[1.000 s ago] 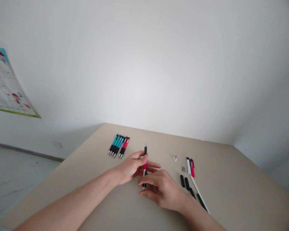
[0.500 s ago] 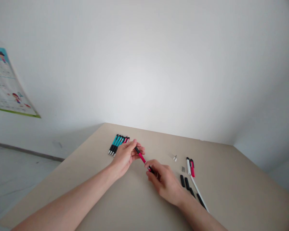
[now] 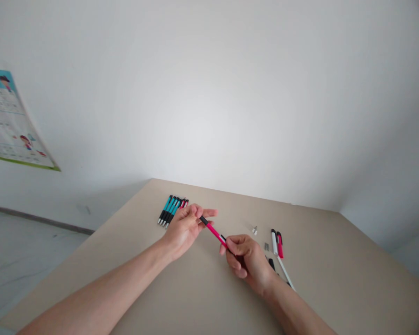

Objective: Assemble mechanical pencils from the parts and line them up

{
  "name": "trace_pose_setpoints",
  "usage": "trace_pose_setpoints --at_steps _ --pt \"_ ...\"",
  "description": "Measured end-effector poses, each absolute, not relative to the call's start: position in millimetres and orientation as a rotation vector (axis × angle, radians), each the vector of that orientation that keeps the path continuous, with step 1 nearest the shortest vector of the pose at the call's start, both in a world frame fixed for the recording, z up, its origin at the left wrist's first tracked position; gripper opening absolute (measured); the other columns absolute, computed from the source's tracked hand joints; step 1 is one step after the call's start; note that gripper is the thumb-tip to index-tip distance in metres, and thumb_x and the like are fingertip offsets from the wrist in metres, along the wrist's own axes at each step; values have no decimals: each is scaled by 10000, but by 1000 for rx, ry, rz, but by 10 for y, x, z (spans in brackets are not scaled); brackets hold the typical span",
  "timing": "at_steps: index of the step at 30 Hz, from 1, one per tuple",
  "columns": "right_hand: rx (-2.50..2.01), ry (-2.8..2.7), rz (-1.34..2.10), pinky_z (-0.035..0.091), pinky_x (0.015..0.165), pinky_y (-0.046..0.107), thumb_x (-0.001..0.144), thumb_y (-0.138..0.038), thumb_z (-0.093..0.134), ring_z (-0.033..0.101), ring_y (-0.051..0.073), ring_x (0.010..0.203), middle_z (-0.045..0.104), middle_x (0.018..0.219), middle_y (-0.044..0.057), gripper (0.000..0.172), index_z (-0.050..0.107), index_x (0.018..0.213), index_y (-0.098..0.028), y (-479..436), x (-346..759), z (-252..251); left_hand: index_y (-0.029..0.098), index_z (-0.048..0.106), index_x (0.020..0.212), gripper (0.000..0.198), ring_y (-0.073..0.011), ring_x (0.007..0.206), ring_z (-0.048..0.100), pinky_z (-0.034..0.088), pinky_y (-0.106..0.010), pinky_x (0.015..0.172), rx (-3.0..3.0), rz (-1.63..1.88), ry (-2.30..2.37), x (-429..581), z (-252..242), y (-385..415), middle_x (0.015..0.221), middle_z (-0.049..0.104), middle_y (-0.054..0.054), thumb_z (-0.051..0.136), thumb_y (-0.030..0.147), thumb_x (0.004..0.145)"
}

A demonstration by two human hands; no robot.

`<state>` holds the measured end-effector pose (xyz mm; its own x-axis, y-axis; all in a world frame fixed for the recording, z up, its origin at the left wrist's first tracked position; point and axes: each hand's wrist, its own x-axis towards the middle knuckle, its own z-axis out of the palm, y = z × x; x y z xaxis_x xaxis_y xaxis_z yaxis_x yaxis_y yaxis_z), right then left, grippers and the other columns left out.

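Observation:
A pink pen (image 3: 214, 232) with a black grip and a black clip is held slantwise above the table between both hands. The fingertips of my left hand (image 3: 185, 229) pinch its black grip end, with the other fingers spread. At the clip end, the thumb and fingers of my right hand (image 3: 246, 257) close round the pen and hide its tip. Just beyond my left hand lies a row of several blue pens (image 3: 167, 208) with black grips, with pink pens (image 3: 184, 203) at its right end, partly covered by the hand.
Right of my right hand on the beige table (image 3: 321, 260) lie a white barrel (image 3: 274, 242), a pink barrel (image 3: 280, 244), small springs (image 3: 266, 247), silvery tips (image 3: 254, 230), black grips (image 3: 272, 264) and a thin white rod (image 3: 285, 272). A poster (image 3: 12, 123) hangs on the left wall.
My right hand has shifted right to the pen's clip end, uncovering more of the pink barrel. My left fingers have curled closer round the grip end. Some black grips are now hidden behind my right hand.

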<state>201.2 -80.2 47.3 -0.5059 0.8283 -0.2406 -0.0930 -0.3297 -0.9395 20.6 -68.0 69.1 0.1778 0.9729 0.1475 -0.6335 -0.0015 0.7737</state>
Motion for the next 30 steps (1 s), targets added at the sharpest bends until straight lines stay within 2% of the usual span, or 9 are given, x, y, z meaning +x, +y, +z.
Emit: trace_pose_setpoints --at_steps 2,5,7,12,16,20,23,26,30 --pt "-971 -1158 1839 112 361 211 705 -463 619 205 45 310 338 364 -87 341 598 682 -124 -780 2013 467 139 558 677 315 -269 1036 596 467 -364 851 869 1348 529 213 710 -693 982 687 -132 706 405 758" --pt "-1040 -1069 1563 156 371 201 700 -440 654 286 49 351 406 430 -65 315 575 679 -135 -729 2028 465 107 647 859 319 -271 1014 606 483 -363 823 903 1321 591 222 721 -698 1087 656 -164 667 419 792" --pt "-1076 -1026 1417 175 374 194 673 -432 694 309 49 379 440 482 -56 320 574 715 -138 -691 2053 465 76 665 911 344 -268 972 624 499 -352 786 897 1255 645 221 713 -695 1124 635 -190 648 404 809" --pt "-1077 -1015 1204 208 378 185 679 -438 711 319 55 402 415 485 -71 371 577 861 -145 -643 2111 474 53 651 839 288 -241 736 684 498 -294 608 854 809 783 183 662 -705 991 676 -227 687 330 769" --pt "-1054 -1111 1172 235 368 179 712 -428 698 322 61 409 391 492 -93 441 539 1023 -158 -660 2085 476 76 655 896 311 -166 612 652 458 -243 535 1011 550 788 166 622 -732 897 702 -178 677 360 769" --pt "-1076 -1191 1191 269 348 181 731 -446 683 347 63 404 471 561 -80 593 457 1201 -165 -674 2036 449 111 634 800 279 -121 553 600 402 -203 483 1189 597 908 179 601 -731 826 711 -119 692 375 729" --pt "-1128 -1253 1204 276 326 181 726 -472 678 356 63 388 471 554 -79 618 466 1196 -133 -672 2011 417 123 626 775 300 -110 539 568 362 -192 449 1322 604 979 209 603 -741 844 712 -111 680 413 719" --pt "-1142 -1314 1242 297 324 181 741 -478 656 364 60 387 470 560 -74 601 484 1185 -110 -667 1997 389 126 628 729 332 -93 481 500 328 -195 429 1409 606 1024 246 611 -769 759 704 -83 616 457 753" --pt "-1110 -1346 1291 341 329 184 750 -468 644 407 73 436 511 643 -46 622 454 1228 -119 -674 1989 377 152 637 644 290 -126 533 519 365 -225 535 1709 723 1152 218 588 -741 624 657 -27 564 393 790"
